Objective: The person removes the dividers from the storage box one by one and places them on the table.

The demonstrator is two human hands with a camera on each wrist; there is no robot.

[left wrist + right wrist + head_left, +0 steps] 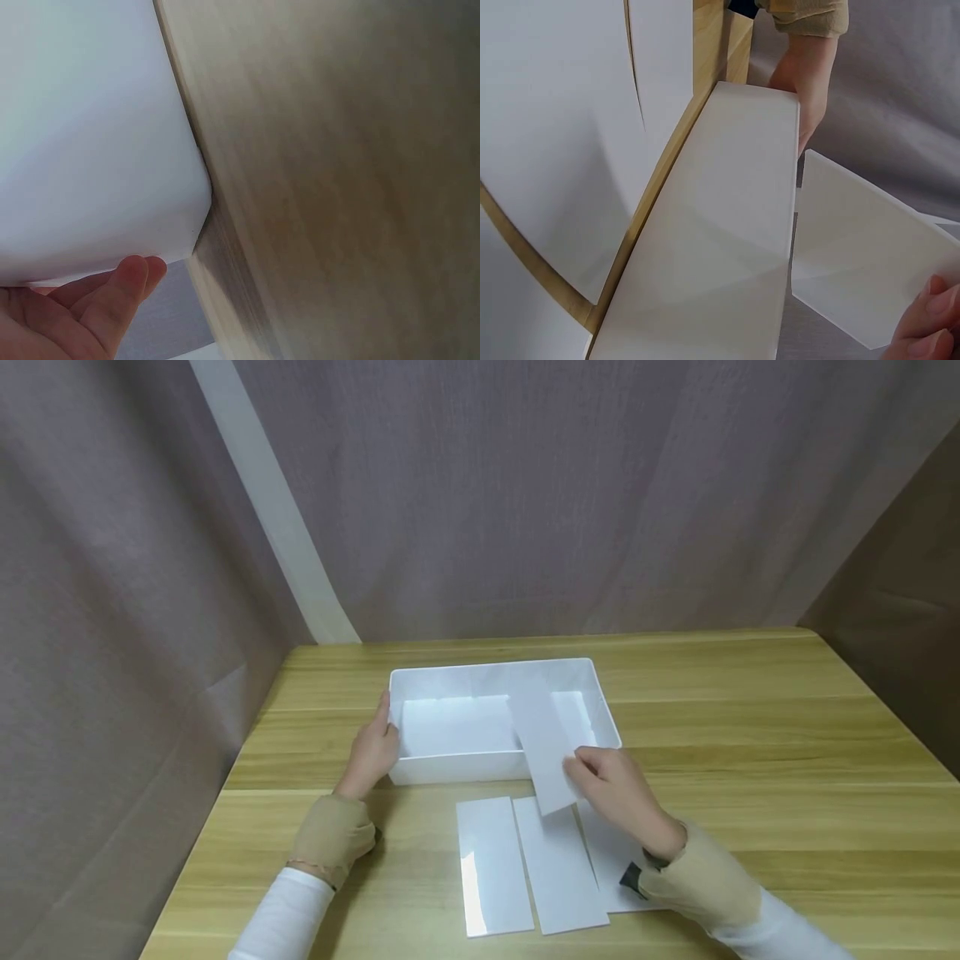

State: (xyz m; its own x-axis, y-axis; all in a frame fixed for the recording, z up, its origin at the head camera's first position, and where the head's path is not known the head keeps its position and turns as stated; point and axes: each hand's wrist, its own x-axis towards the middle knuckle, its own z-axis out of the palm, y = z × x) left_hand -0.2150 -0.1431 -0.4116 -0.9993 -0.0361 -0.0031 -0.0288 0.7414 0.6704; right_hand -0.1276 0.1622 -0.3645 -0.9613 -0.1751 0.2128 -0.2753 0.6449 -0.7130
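Observation:
A white rectangular box (450, 767) stands open-topped on the table. My left hand (372, 747) holds its left end, with the thumb over the rim and the fingers along the outer wall; the left wrist view shows fingertips (132, 271) against that wall. My right hand (613, 785) pinches a thin white panel (543, 739) by its near right edge. This panel is tilted over the box's front rim, its far end above the interior. Below it, three similar panels lie on the table: a left panel (495, 868), a middle panel (562, 877) and a right panel (611, 860), partly hidden by my right arm.
The wooden table (750, 735) extends right of the box and ends at a back edge. Grey curtains (562, 502) hang behind and to the left, with a pale strip (277, 510) running down them. A dark brown surface (907, 593) borders the right.

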